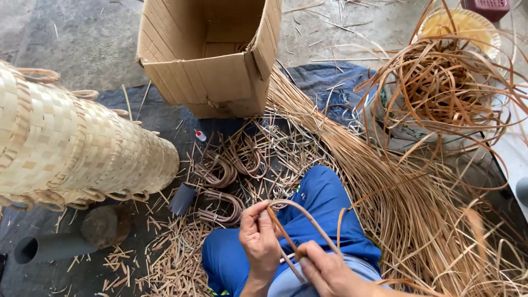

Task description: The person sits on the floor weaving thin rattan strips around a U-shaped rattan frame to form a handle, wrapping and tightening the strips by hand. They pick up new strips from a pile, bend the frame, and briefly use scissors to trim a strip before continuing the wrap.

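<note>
Above blue-trousered knee (324,203): left hand (259,239) pinching bent rattan loop (300,212), right hand (324,269) gripping its lower end; woven baskets (77,148) stacked nearby.

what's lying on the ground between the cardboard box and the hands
Head view: bent cane loops and cut scraps on the dark mat, plus a blue-clad knee before the hands.

woven basket (71,148) cut off left, right hand (330,272) cropped below

Just one open brown cardboard box (212,55) at top centre on the floor, plus a tiny white red-capped bottle (201,135) just below it
</note>
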